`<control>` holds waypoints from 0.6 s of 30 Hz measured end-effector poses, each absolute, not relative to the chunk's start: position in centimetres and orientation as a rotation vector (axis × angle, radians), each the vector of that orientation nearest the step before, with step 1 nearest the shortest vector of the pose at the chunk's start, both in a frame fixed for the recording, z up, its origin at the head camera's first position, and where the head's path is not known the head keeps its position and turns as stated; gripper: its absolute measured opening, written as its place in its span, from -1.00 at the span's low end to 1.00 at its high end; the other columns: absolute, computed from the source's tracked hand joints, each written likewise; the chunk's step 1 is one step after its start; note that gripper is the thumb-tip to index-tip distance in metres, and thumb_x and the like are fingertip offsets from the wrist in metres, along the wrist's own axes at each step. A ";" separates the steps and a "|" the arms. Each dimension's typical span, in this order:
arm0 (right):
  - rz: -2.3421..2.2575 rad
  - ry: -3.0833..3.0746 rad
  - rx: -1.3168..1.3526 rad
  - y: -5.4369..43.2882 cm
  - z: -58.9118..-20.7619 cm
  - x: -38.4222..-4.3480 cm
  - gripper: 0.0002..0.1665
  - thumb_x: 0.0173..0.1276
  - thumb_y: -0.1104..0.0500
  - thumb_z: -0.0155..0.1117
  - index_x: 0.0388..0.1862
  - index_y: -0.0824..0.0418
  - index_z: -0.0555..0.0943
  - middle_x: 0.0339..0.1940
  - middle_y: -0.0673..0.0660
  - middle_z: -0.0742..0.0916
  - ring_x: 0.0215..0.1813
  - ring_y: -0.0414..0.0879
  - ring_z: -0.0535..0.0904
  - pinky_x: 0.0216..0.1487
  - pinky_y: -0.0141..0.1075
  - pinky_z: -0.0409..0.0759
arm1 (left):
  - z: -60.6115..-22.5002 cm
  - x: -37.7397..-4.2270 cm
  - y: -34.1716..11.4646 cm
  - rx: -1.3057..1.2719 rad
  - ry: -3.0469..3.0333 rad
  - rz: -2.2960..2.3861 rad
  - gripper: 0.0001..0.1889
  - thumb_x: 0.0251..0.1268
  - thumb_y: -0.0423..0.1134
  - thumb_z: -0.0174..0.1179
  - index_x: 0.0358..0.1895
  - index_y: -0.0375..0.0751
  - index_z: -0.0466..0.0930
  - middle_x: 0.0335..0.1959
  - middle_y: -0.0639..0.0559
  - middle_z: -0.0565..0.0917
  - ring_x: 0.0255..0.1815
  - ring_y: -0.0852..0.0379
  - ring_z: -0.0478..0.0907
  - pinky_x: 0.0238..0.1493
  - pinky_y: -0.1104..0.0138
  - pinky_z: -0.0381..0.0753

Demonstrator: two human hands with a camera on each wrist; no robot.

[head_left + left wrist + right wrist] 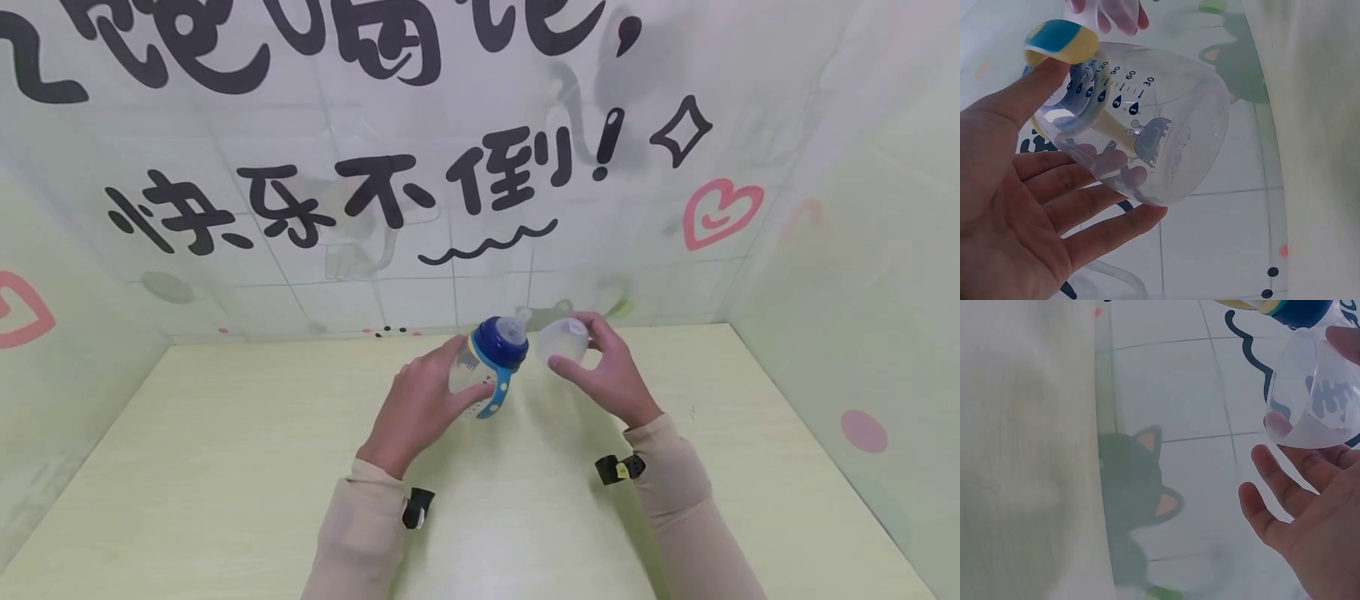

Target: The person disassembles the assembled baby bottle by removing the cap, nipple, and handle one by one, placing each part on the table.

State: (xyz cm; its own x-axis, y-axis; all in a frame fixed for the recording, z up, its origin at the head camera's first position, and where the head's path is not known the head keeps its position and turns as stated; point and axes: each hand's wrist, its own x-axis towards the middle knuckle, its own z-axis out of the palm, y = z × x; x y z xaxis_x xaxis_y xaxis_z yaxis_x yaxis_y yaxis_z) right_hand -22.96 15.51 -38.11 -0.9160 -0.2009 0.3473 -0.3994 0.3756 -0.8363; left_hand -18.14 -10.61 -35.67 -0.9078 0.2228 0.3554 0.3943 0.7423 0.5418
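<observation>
Baby bottle (465, 373) and clear cap (562, 343), held up over the counter (225, 450).
The left hand's (420, 402) fingers grip the tilted bottle's see-through body, thumb at the blue handle (497, 398); the right hand (617, 379) pinches the cap between thumb and fingers just beside the teat (513, 330), though whether they touch is hard to tell.

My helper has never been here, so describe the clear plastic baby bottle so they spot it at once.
Look toward the far edge of the pale yellowish tabletop, where a person's left hand grips the bottle. Its dark blue collar, light blue dotted handle and printed measuring scale set it apart from the plain, translucent, dome-shaped plastic cap in the right hand.
</observation>
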 end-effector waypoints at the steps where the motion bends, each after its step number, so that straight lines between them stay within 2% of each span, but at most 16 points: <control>1: 1.556 -2.466 0.542 15.5 -38.3 -23.0 -0.38 0.23 0.13 0.45 0.24 0.22 0.46 0.10 0.19 0.63 0.14 0.13 0.52 0.07 0.13 0.50 | -35.7 -18.2 -10.6 -0.484 -2.676 -0.923 -0.31 0.18 0.06 0.42 0.31 -0.23 0.48 0.02 -0.17 0.71 -0.02 -0.08 0.68 -0.01 -0.05 0.62; 5: 1.483 -2.577 0.571 15.2 -39.1 -23.3 -0.35 0.20 0.08 0.48 0.23 0.22 0.46 0.09 0.18 0.65 0.09 0.10 0.54 0.16 0.16 0.46 | -35.6 -18.2 -10.6 -0.494 -2.669 -0.933 -0.32 0.18 0.05 0.42 0.31 -0.23 0.49 0.05 -0.17 0.70 0.05 -0.12 0.66 0.04 -0.07 0.61; 10: 1.395 -2.700 0.626 14.7 -40.1 -23.4 -0.34 0.17 0.05 0.51 0.19 0.22 0.49 -0.01 0.13 0.68 -0.10 0.03 0.57 -0.03 -0.04 0.55 | -35.7 -18.2 -10.6 -0.510 -2.667 -0.932 -0.32 0.18 0.04 0.43 0.30 -0.23 0.49 0.05 -0.16 0.70 0.06 -0.13 0.66 0.04 -0.07 0.61; 12: 1.379 -2.726 0.635 14.4 -40.4 -23.5 -0.34 0.16 0.04 0.52 0.18 0.23 0.50 -0.04 0.12 0.69 -0.11 0.01 0.58 -0.09 -0.11 0.55 | -35.7 -18.3 -10.6 -0.513 -2.667 -0.929 -0.31 0.18 0.04 0.43 0.31 -0.23 0.48 0.06 -0.17 0.70 0.07 -0.13 0.66 0.05 -0.08 0.60; 14: 1.366 -2.746 0.640 14.1 -40.8 -23.5 -0.35 0.15 0.03 0.51 0.16 0.22 0.50 -0.05 0.11 0.69 -0.11 -0.01 0.58 -0.07 -0.14 0.54 | -35.7 -18.3 -10.6 -0.511 -2.669 -0.930 -0.30 0.18 0.05 0.42 0.32 -0.24 0.48 0.06 -0.18 0.69 0.06 -0.12 0.66 0.05 -0.08 0.60; 18: 1.364 -2.792 0.629 13.7 -41.3 -23.6 -0.36 0.14 0.02 0.52 0.14 0.20 0.50 -0.02 0.10 0.68 -0.06 0.00 0.58 -0.01 -0.07 0.56 | -35.7 -18.3 -10.6 -0.501 -2.682 -0.931 -0.30 0.18 0.06 0.42 0.32 -0.24 0.48 0.08 -0.19 0.69 0.06 -0.13 0.65 0.06 -0.11 0.58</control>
State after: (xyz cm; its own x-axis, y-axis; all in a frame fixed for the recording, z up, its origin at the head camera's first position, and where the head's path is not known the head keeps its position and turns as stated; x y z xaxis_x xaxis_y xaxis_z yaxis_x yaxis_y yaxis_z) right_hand -23.62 13.72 -41.34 -0.9208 -0.3617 0.1457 -0.3372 0.5510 -0.7633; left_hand -18.32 -10.58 -35.70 -0.9073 0.2350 0.3487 0.4005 0.7355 0.5465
